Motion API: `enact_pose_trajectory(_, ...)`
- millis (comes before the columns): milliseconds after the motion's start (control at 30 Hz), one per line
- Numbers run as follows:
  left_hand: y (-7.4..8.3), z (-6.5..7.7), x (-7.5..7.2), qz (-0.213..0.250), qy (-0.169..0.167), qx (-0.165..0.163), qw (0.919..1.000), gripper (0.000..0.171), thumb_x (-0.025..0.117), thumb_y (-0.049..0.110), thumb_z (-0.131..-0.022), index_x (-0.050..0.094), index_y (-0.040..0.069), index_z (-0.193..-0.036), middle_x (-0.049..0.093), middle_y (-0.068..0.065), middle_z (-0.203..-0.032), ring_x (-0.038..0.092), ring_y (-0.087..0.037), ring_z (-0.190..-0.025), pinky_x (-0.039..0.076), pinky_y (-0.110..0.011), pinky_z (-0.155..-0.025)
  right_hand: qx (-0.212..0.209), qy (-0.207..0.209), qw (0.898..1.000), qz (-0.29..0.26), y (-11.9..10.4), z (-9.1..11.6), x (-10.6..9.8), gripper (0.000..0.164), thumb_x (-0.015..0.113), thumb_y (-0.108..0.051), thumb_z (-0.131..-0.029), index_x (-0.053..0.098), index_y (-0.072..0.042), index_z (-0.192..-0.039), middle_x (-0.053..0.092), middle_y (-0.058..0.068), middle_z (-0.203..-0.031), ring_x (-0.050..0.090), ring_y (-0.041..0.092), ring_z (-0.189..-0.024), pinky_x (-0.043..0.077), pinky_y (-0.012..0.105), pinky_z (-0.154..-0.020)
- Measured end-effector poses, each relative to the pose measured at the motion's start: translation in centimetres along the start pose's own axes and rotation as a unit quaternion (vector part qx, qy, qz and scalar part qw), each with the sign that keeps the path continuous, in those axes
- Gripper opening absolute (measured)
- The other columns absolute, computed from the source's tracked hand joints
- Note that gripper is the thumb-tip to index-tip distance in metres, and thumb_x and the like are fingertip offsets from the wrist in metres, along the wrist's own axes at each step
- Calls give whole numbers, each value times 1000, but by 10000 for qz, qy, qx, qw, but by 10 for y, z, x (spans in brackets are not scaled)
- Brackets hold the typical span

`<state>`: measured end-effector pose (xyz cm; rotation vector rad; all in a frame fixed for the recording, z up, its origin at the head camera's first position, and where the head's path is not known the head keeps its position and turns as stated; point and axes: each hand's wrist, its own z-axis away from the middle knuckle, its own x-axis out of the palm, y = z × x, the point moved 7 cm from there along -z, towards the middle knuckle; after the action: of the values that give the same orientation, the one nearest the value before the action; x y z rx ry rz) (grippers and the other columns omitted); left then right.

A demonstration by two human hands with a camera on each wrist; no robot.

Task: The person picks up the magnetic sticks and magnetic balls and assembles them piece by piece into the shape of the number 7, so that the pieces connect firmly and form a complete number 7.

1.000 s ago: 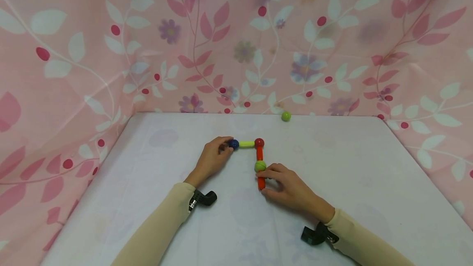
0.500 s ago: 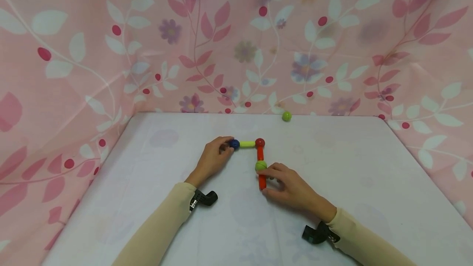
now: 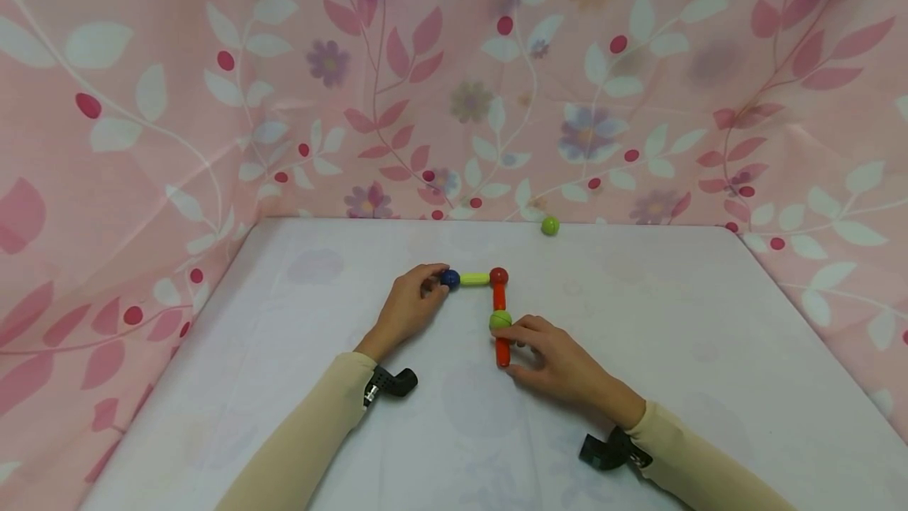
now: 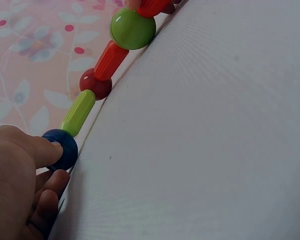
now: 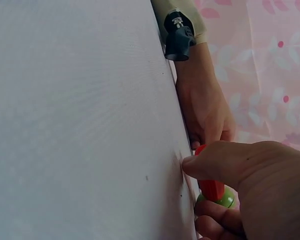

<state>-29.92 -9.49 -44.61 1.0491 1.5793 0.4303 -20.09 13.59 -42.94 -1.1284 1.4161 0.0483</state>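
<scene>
In the head view, balls and rods form an L-shaped chain on the table. A blue ball [image 3: 450, 279] joins a yellow-green rod [image 3: 474, 279], then a red ball [image 3: 499, 277] at the corner. From there a red rod [image 3: 500, 297] leads to a green ball [image 3: 500, 319], with a second red rod [image 3: 503, 353] nearest the person. My left hand [image 3: 407, 302] grips the blue ball [image 4: 65, 150], thumb on it in the left wrist view. My right hand [image 3: 560, 357] holds the near red rod [image 5: 212, 189] between thumb and fingers, a fingertip at the green ball.
A loose green ball [image 3: 549, 225] lies at the far edge of the white-covered table [image 3: 638, 298]. A pink floral curtain [image 3: 454, 85] hangs behind and at both sides. Black wrist cameras [image 3: 397, 382] sit at both cuffs.
</scene>
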Motion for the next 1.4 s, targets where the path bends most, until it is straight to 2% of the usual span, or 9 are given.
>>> enact_pose_trajectory(400,-1,-1,-1,12,-19,-7,10000,38,70,12,-101,66,10,-138,69,-7,-123,65,-20,-99,52,-38,-83,-19,25,10000,-90,3,-1,0,51,84,-17,-90,66,-20,-138,59,-10,-121,58,11,-110,52,40,-92)
enact_pose_trajectory(633,-1,-2,0,10,-8,16,10000,38,69,12,-101,66,9,-139,69,-8,-123,64,-20,-100,52,-39,-83,-150,112,9998,-8,3,-1,1,55,85,-19,-89,65,-19,-140,58,-9,-119,57,12,-107,52,38,-89)
enact_pose_trajectory(800,-2,-2,0,-8,-13,8,10000,38,69,13,-101,66,9,-139,69,-7,-122,64,-20,-101,52,-38,-84,-4,132,9998,174,3,-1,2,63,87,-28,-87,62,-21,-145,56,-10,-117,55,12,-104,52,35,-85)
enact_pose_trajectory(900,-3,-2,0,-4,-11,-1,10000,38,69,12,-101,66,10,-139,69,-7,-122,64,-20,-101,52,-38,-84,86,111,9997,217,2,-1,3,62,86,-31,-88,63,-22,-145,55,-9,-115,53,13,-103,52,34,-83)
enact_pose_trajectory(1100,-2,-1,0,-16,-18,39,10000,38,69,12,-101,66,9,-139,69,-8,-123,65,-20,-100,52,-39,-84,60,162,9997,160,2,-2,3,53,84,-25,-91,66,-19,-141,56,-6,-113,53,15,-99,50,34,-81)
enact_pose_trajectory(1400,-3,-1,2,17,-10,2,10000,39,70,12,-100,66,10,-139,69,-7,-123,64,-20,-100,52,-38,-83,-99,251,9996,18,0,-1,2,53,85,-24,-90,67,-17,-139,57,-7,-113,54,16,-97,49,33,-79)
